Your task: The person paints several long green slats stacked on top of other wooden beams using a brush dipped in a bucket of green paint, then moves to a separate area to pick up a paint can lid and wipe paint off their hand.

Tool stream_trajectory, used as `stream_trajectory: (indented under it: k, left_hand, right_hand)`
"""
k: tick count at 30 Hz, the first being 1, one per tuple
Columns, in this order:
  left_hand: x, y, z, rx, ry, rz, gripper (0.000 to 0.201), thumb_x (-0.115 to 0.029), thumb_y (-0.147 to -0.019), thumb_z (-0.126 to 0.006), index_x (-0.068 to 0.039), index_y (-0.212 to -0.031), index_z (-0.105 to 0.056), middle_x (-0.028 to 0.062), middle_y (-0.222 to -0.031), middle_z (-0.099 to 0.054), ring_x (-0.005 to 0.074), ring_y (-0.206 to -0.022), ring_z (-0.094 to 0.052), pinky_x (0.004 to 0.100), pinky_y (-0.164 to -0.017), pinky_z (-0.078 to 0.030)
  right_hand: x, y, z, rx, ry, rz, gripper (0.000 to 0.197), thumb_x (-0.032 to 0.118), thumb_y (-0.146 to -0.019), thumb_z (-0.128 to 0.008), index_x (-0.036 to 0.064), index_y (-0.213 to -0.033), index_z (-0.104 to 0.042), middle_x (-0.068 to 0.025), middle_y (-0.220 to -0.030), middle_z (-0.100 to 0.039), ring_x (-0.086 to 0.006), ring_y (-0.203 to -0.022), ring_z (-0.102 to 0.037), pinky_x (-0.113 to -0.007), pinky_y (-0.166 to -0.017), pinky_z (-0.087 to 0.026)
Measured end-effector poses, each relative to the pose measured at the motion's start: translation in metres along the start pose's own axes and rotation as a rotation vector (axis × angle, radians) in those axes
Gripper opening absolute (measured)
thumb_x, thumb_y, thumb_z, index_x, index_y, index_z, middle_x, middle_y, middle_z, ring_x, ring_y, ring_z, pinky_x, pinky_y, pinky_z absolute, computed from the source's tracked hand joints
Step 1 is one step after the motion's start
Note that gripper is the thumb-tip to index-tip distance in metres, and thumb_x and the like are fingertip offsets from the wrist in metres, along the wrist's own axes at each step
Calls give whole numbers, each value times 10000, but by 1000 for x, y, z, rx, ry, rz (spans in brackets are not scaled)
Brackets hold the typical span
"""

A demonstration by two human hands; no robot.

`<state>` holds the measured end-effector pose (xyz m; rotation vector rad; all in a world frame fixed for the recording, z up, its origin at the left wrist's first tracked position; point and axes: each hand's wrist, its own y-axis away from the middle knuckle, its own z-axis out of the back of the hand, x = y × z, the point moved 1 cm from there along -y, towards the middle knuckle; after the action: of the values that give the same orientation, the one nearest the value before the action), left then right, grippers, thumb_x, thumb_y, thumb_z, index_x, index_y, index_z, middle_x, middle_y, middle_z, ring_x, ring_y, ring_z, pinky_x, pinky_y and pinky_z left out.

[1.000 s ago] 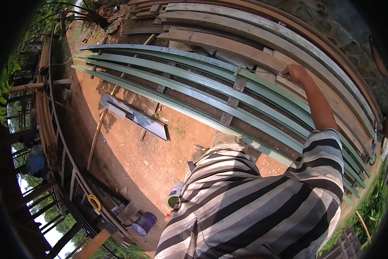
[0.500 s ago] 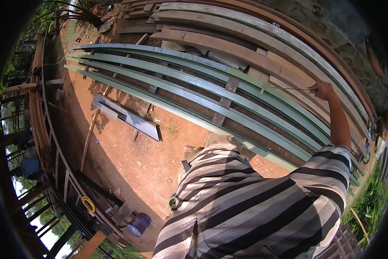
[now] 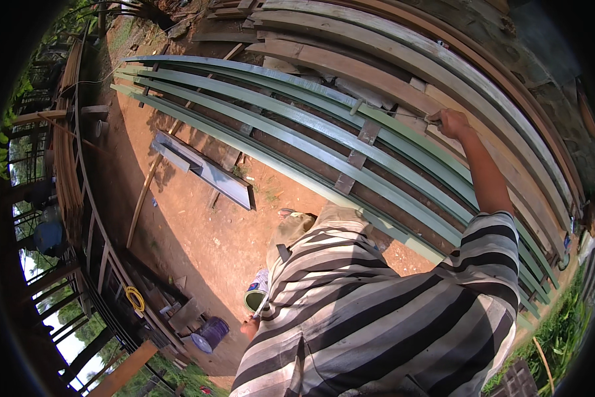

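R hand point(image 3: 454, 122) far right, arm outstretched, fingers closed round a brush point(image 3: 434, 120), tip on green rail point(image 3: 403, 129) of the frame point(image 3: 297, 126) lying on red dirt. L hand point(image 3: 249, 327) near, low by the hip, holding paint can point(image 3: 256, 298); grip partly hidden, looks closed. Striped shirt point(image 3: 377, 311) fills near side.

Bare reddish earth ground point(image 3: 198, 231) carries everything. Long green-painted planks point(image 3: 297, 126) lie side by side across wooden crosspieces point(image 3: 357, 155) on it. A grey metal channel point(image 3: 205, 169) lies flat nearby, beside a thin pole point(image 3: 145, 195). A blue bucket point(image 3: 209, 334) stands at the edge.
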<state>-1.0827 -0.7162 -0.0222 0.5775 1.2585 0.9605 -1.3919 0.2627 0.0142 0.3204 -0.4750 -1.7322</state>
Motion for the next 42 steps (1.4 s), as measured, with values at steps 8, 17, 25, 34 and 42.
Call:
stream_trajectory:
  k: [8, 17, 25, 34, 42]
  left_hand:
    - [-9, -14, -2, -27, 85, 36, 189, -327, -858, -480, -146, -805, -497, 8, -671, -480, 212, -730, -524, 438, -739, -390]
    - [-16, -46, -16, -134, -58, 36, 281, -396, -893, -430, -140, -836, -531, -8, -726, -527, 204, -821, -540, 458, -841, -359]
    - [-61, -69, -88, -199, 11, 162, 286, -396, -902, -429, -140, -856, -546, 13, -795, -554, 190, -834, -527, 413, -873, -368]
    - [-121, -106, -217, -129, -77, 157, 286, -403, -894, -459, -132, -812, -493, 8, -697, -553, 200, -711, -570, 431, -686, -460]
    - [-157, -83, -342, 235, -280, -14, 203, -357, -857, -506, -159, -818, -532, -38, -775, -565, 183, -829, -608, 419, -782, -460]
  right_hand:
    - [85, -75, 34, -87, 0, 15, 406, 121, -795, -543, 252, -1159, -668, -133, -1103, -654, -283, -1095, -594, -409, -921, -475]
    - [61, -17, 70, 36, 58, -120, 415, 165, -774, -571, 297, -1155, -671, -120, -1064, -668, -301, -1028, -614, -423, -915, -483]
    - [185, -111, 50, 29, 11, -178, 445, 221, -771, -586, 305, -1205, -640, -115, -1234, -598, -295, -1129, -569, -413, -971, -455]
    - [352, -218, 107, 18, 42, -163, 438, 229, -783, -601, 257, -1218, -633, -108, -1229, -602, -296, -1146, -562, -404, -968, -456]
    - [382, -290, 113, 84, 34, -157, 479, 161, -783, -632, 307, -1239, -626, -55, -1249, -611, -241, -1156, -576, -377, -979, -455]
